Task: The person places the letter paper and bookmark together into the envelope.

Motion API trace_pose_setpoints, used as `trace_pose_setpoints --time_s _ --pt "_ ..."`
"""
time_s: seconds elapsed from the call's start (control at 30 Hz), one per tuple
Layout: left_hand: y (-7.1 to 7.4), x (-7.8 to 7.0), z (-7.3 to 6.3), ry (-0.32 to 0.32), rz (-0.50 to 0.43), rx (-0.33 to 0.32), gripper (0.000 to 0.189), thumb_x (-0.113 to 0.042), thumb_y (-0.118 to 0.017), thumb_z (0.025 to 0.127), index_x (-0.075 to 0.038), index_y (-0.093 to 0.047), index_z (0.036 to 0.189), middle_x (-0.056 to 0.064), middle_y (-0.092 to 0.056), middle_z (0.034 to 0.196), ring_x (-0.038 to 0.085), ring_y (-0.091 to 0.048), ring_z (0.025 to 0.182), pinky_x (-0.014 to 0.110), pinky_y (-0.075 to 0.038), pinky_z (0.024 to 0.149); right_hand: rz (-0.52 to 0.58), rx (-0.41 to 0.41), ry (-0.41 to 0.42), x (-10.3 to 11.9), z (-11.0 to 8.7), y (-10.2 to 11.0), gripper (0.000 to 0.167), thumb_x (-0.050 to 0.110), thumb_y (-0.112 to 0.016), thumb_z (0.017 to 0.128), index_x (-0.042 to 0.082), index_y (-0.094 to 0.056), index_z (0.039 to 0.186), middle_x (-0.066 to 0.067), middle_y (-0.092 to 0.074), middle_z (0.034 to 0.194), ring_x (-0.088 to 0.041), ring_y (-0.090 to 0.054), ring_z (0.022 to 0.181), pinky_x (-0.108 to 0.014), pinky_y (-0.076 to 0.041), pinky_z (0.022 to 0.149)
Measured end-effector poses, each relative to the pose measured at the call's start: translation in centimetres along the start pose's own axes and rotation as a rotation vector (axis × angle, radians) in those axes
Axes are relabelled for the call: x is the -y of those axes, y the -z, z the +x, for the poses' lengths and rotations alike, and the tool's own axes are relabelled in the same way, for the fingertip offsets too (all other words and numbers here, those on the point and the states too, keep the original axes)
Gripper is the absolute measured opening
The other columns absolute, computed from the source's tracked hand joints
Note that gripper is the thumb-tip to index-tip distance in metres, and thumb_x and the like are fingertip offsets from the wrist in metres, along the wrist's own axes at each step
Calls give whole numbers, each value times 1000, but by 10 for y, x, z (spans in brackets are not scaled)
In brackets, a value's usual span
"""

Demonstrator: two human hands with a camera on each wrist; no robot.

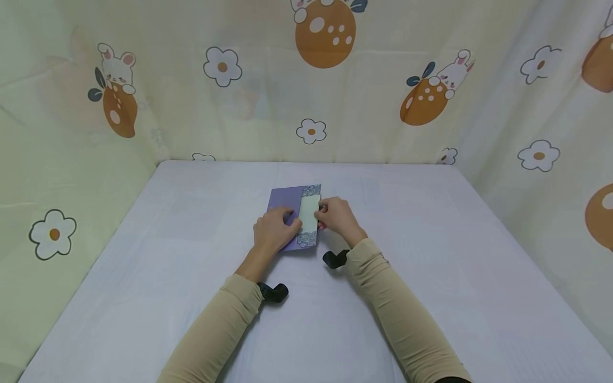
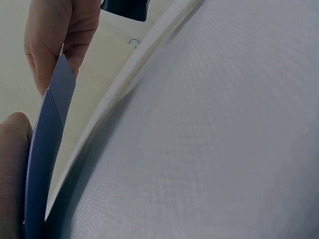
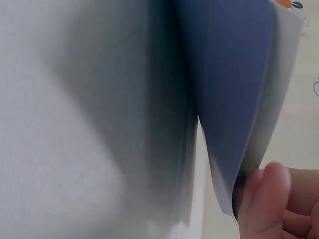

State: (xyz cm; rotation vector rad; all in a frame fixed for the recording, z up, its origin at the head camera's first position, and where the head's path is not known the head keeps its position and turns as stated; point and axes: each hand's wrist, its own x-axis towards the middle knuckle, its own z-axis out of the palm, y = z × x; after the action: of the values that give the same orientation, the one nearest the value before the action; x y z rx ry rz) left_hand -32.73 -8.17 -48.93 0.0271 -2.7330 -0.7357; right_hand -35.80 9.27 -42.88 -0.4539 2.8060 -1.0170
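A purple paper folder or card (image 1: 286, 198) is held above the white table, tilted up. Along its right side runs a pale green panel (image 1: 308, 208) with blue-grey floral bands at top and bottom. My left hand (image 1: 273, 230) grips the purple part from the left, thumb on the front. The right hand (image 1: 337, 215) pinches the right edge between thumb and fingers. In the left wrist view the card (image 2: 45, 154) shows nearly edge-on. A pale sheet (image 3: 279, 84) stands slightly apart from the purple one (image 3: 234, 74) in the right wrist view.
A white cloth covers the table (image 1: 191, 213). Behind and at both sides hangs a cream curtain (image 1: 258, 101) printed with flowers and rabbits on orange fruit. Black wrist mounts (image 1: 274, 293) jut from both sleeves, low over the cloth.
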Motion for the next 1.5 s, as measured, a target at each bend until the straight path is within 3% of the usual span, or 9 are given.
trace_pose_setpoints --time_s 0.23,0.47,0.63,0.7,0.87,0.97,1.07,1.23,1.5 --pt "0 0 0 0 -10 -1 53 -50 -49 78 -23 -66 120 3 -67 118 30 -64 105 49 -51 76 -9 -1 36 -1 0 0 11 13 -59 89 3 -62 85 -5 -71 75 -16 -67 60 -20 -39 52" --pt "-1 0 1 -6 -12 1 54 -50 -49 77 -22 -65 121 3 -67 119 29 -64 107 49 -51 78 31 28 16 -3 1 0 36 12 -59 88 3 -63 123 -9 -73 88 -16 -69 62 -18 -47 62" --pt "0 0 2 -4 -11 6 54 -50 -48 78 -23 -65 121 2 -67 120 28 -63 109 49 -51 80 44 5 5 -2 1 -3 43 12 -60 87 3 -58 129 -10 -73 90 -17 -70 63 -18 -46 62" --pt "0 0 1 -1 -9 9 54 -50 -48 78 -23 -65 121 2 -67 120 29 -63 109 49 -50 80 45 -10 8 -1 1 -5 39 11 -61 87 3 -61 125 -9 -73 86 -16 -69 61 -18 -44 59" --pt "1 0 1 12 -14 11 54 -50 -49 78 -24 -65 121 2 -67 120 30 -63 108 49 -50 79 32 -24 29 1 3 -10 7 10 -61 87 6 -65 89 -6 -72 79 -8 -64 53 -17 -42 51" --pt "1 0 1 11 -18 2 54 -50 -49 77 -23 -65 121 2 -67 119 30 -64 106 49 -51 77 4 -34 44 2 3 -14 10 10 -61 87 7 -59 78 -5 -72 76 -5 -61 51 -17 -42 49" --pt "1 0 1 9 -16 -5 54 -50 -50 77 -23 -66 120 2 -68 119 30 -64 105 49 -51 75 -3 -38 40 3 4 -17 8 10 -61 87 4 -65 86 -5 -72 78 -4 -61 50 -16 -43 50" --pt "2 -1 0 10 -5 5 54 -51 -48 77 -24 -65 121 3 -67 119 31 -65 103 49 -51 75 8 -33 22 3 3 -20 32 11 -61 87 1 -65 118 -7 -73 85 -3 -61 50 -16 -46 52" --pt "0 0 0 6 12 -2 54 -52 -48 77 -25 -66 119 4 -68 116 33 -66 98 49 -52 71 11 -34 14 3 3 -22 43 12 -62 87 0 -57 129 -8 -74 89 -1 -61 50 -15 -48 54"
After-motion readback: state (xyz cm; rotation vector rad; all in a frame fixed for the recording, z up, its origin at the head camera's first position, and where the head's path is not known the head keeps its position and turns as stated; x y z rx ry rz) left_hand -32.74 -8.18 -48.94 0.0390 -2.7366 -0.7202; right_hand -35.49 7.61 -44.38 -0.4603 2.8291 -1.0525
